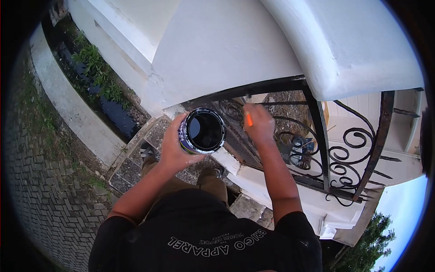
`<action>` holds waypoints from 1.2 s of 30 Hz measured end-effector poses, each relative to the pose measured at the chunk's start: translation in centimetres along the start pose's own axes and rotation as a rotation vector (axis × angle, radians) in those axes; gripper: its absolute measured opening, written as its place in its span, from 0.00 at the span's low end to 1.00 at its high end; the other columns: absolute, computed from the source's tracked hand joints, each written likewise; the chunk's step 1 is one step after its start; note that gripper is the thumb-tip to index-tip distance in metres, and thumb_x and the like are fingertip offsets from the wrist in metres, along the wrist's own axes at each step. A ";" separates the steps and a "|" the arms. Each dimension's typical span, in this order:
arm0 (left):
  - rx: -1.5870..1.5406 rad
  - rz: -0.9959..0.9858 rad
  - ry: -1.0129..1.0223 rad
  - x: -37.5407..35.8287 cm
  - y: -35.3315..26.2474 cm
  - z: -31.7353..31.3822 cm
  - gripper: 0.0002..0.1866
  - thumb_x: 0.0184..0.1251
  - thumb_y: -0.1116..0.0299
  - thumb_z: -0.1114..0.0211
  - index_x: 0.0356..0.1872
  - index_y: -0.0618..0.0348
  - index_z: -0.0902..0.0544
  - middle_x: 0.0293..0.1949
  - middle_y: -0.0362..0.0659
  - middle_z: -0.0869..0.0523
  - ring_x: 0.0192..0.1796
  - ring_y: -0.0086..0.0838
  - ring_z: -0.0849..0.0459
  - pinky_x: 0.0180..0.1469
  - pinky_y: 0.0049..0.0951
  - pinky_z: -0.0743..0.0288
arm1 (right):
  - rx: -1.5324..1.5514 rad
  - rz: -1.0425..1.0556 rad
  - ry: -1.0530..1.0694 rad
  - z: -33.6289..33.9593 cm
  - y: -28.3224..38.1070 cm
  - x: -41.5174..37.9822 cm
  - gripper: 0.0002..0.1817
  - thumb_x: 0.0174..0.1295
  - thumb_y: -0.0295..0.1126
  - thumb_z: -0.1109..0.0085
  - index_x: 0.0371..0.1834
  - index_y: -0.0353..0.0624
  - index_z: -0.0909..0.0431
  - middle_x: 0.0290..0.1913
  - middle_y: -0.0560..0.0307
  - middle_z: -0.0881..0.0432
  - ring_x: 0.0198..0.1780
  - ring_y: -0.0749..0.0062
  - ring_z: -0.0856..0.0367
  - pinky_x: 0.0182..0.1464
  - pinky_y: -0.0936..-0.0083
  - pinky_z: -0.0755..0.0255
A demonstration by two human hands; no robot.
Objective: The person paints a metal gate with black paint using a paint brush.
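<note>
My left hand (174, 145) grips an open paint can (202, 130) holding black paint, level at chest height. My right hand (258, 122) is closed around a brush with an orange handle (248, 119); its tip points up toward the black wrought-iron railing (317, 131). The brush head is mostly hidden behind my fingers, close to the top rail of the ironwork. The can sits just left of the right hand, a short gap between them.
A white rendered pillar (217, 50) and a white cap (344, 41) rise above the railing. Stone steps (136, 163) lie under my feet. Brick paving (50, 190), a concrete kerb (68, 104) and a weedy ditch run along the left.
</note>
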State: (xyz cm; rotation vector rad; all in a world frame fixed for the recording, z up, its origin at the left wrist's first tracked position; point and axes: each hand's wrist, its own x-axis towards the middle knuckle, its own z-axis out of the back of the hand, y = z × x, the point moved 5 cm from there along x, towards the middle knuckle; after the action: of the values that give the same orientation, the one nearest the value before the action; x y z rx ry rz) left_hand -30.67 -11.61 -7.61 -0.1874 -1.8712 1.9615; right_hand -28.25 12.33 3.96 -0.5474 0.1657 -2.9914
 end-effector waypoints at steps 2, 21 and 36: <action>0.020 -0.012 -0.009 0.1 -0.4 0.2 0.60 0.32 0.62 0.12 0.71 0.63 0.40 0.62 0.54 0.24 0.65 0.41 0.22 0.68 0.42 0.30 | -0.075 -0.047 -0.046 2.4 -0.3 1.2 0.11 0.56 0.24 0.35 0.43 0.46 0.18 0.33 0.57 0.19 0.33 0.61 0.16 0.36 0.67 0.20; -0.043 -0.038 0.043 1.1 -2.2 -1.7 0.59 0.32 0.62 0.13 0.71 0.62 0.38 0.62 0.53 0.24 0.66 0.42 0.24 0.69 0.40 0.31 | 0.161 -0.215 -0.310 16.4 1.4 1.7 0.06 0.55 0.20 0.31 0.36 0.38 0.15 0.31 0.52 0.15 0.29 0.69 0.17 0.33 0.77 0.26; -0.021 -0.428 -0.007 2.8 -6.2 -1.2 0.59 0.29 0.62 0.12 0.70 0.57 0.35 0.65 0.54 0.26 0.66 0.51 0.26 0.68 0.48 0.32 | 0.713 -0.373 0.126 12.2 7.0 2.4 0.05 0.53 0.24 0.29 0.33 0.37 0.14 0.30 0.52 0.13 0.30 0.73 0.15 0.35 0.77 0.23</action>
State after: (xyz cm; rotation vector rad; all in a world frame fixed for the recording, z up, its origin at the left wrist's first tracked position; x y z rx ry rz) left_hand -31.47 -9.42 -1.07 0.2003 -1.7594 1.6504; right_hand -25.57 4.00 15.25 -0.3230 -1.0556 -3.1006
